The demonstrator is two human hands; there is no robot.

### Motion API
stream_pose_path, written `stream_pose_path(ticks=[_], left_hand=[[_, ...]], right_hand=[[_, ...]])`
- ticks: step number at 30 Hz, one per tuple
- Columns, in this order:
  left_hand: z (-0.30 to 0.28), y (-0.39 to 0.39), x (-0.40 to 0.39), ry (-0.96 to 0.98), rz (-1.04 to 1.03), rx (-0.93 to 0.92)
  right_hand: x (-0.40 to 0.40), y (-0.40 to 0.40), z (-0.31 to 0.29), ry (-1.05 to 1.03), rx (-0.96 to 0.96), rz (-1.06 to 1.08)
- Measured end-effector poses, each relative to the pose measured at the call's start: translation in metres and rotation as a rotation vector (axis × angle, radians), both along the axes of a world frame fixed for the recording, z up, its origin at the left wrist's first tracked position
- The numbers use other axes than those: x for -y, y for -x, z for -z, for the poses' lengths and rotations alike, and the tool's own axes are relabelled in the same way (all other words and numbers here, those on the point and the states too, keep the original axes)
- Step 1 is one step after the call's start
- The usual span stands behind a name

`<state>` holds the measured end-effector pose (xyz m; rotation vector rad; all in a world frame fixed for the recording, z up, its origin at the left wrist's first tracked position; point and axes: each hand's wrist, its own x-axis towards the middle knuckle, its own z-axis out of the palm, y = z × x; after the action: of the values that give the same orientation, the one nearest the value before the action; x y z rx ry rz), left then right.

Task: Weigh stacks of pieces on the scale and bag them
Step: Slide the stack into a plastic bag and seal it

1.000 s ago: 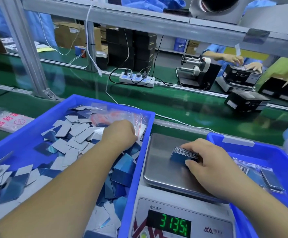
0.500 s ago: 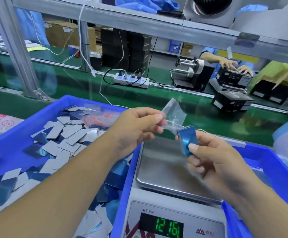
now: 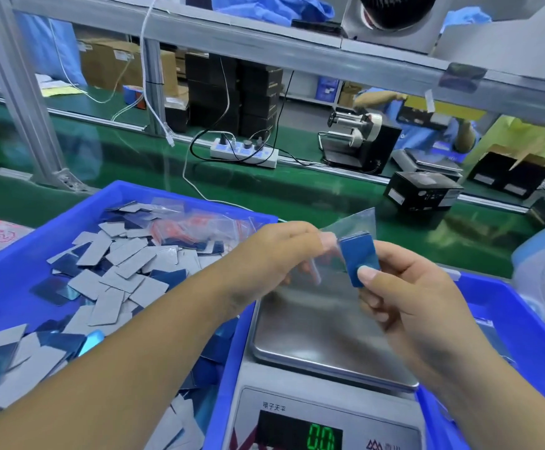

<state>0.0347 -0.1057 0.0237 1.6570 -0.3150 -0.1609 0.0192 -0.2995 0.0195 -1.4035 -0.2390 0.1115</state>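
- Head view puts the small stack of blue rectangular pieces (image 3: pixel 359 258) above the steel pan of the grey digital scale (image 3: pixel 316 332), pinched by its lower end between thumb and fingers of the right hand (image 3: pixel 404 297).
- Its long axis stands nearly upright, the top end meeting the small clear plastic bag (image 3: pixel 350 227).
- Just to its left, the left hand (image 3: pixel 274 254) pinches that bag, so the mouth lies beside the stack; which way it gapes is blurred.
- By my reckoning, sliding the stack in turns on lining up its top edge with the mouth.
- Counted: one stack, one bag in the hands, one scale reading 0.0.
- Two blue plastic bins flank the scale: the left bin (image 3: pixel 11 267) holds many loose pieces (image 3: pixel 115 274); the right bin (image 3: pixel 531 323).
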Motion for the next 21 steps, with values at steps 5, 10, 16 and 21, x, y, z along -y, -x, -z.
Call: stream_pose_path(ticks=[5,10,16,21], left_hand=[[0.005,-0.003,-0.005,-0.13,-0.142,0.15],[0.003,0.002,-0.007,-0.198,0.079,0.121],[0.006,0.004,-0.004,-0.441,0.092,0.183],[0.005,0.002,-0.004,-0.413,0.061,0.159]], right_hand=[[0.0,0.004,-0.004,0.133,0.118,0.03],[0.003,0.006,-0.008,0.151,0.223,0.071],[-0.001,0.013,-0.008,0.227,0.375,-0.004],[-0.002,0.014,-0.011,0.264,0.411,-0.004]])
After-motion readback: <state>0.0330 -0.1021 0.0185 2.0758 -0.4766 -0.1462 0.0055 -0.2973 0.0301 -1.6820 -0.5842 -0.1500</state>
